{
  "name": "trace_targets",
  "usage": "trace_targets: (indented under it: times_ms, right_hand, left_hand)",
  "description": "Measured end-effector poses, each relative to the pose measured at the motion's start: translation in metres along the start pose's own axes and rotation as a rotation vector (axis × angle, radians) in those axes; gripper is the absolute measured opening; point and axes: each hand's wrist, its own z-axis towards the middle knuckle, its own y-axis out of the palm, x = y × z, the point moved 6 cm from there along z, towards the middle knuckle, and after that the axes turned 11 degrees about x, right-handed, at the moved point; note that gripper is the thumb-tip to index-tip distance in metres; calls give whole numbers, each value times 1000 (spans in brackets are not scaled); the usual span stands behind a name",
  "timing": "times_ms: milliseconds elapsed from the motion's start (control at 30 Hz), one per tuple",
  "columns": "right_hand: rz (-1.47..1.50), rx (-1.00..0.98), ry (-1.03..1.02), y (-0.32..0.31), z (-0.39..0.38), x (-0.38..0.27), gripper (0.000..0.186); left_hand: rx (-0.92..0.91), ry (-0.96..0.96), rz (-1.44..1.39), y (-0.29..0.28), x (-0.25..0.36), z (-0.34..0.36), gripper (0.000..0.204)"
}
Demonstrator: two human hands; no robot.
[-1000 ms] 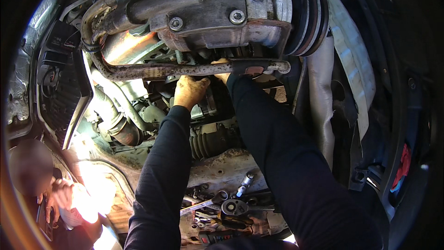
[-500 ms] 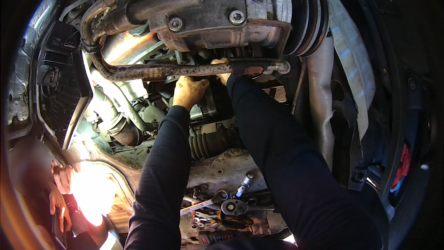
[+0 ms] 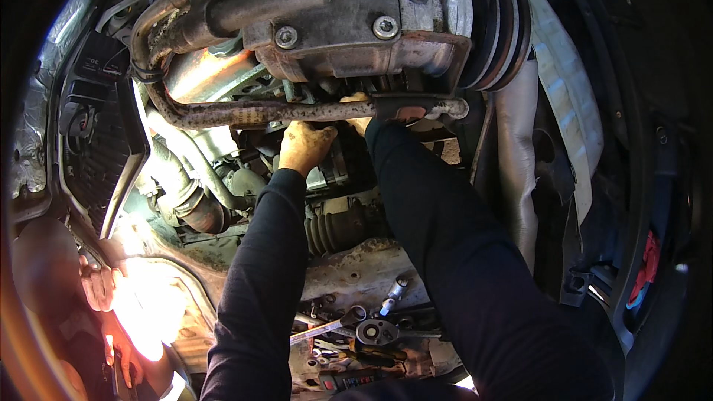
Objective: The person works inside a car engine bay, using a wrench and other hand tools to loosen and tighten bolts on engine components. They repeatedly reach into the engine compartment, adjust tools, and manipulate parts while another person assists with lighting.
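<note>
Both my arms reach in dark sleeves into an engine bay, under a large grey metal compressor body (image 3: 334,26). My left hand (image 3: 304,146) is closed, its knuckles just below a rusty metal pipe (image 3: 282,113); what its fingers hold is hidden. Behind that same pipe sits my right hand (image 3: 358,111), mostly covered by the pipe and my sleeve, so its fingers do not show. Ribbed pulleys (image 3: 505,26) stand at the compressor's right end. Below my hands lies a black ribbed rubber boot (image 3: 334,234).
A ratchet (image 3: 377,333), a combination wrench (image 3: 327,327) and a socket (image 3: 395,293) lie with other tools on the front ledge. At lower left, a person's hands (image 3: 100,286) are beside a bright lamp (image 3: 152,308). A silver-wrapped duct (image 3: 515,171) runs down the right.
At lower left the other person's lower hand has shifted slightly down and to the right. The view has moved a little; my own hands keep nearly the same place and pose.
</note>
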Motion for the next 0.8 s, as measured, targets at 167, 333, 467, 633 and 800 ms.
trace_targets:
  times_ms: [167,333,467,633,800]
  right_hand:
    - [-7,-3,-10,-3,1,-4,10]
    - [-26,-3,-33,-6,-2,-2,10]
    - [-42,11,-83,10,-7,14,10]
    - [601,116,-45,34,-2,31,7]
    - [133,-2,-43,25,-4,24,6]
  left_hand:
    - [58,131,74,1,-2,1,40]
    - [34,6,7,4,-11,2,39]
    - [-53,-94,4,7,-14,2,40]
    - [-26,-85,33,6,-14,3,39]
    - [2,65,96,9,-12,4,38]
